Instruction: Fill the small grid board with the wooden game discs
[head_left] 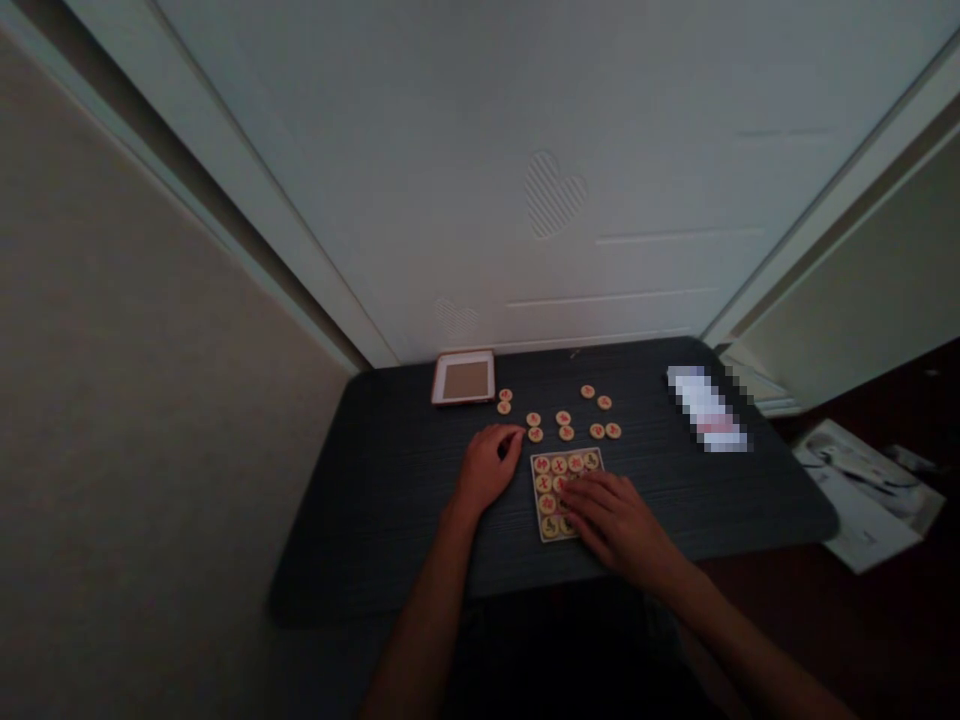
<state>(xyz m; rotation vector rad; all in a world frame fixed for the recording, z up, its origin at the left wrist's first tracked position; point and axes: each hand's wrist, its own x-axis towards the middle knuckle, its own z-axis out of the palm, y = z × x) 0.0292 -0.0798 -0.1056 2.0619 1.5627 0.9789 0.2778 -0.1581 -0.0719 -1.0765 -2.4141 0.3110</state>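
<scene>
From my head camera: here's my right hand (616, 518), fingers bunched over the tray (538, 513) by the table (375, 490)'s near edge, seemingly settling its discs (543, 464); my left hand (489, 468) curls beside 10 loose discs (563, 418) toward the far edge. Can't tell if either's pinching anything! Next move calls for a light touch.

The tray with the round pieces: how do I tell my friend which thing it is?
Find the dark table, then look near its front edge, around the middle. A pale-rimmed tray sits there, partly covered by the right hand. Unlike the brown-bottomed box at the far edge, it holds rows of round pieces.
</scene>
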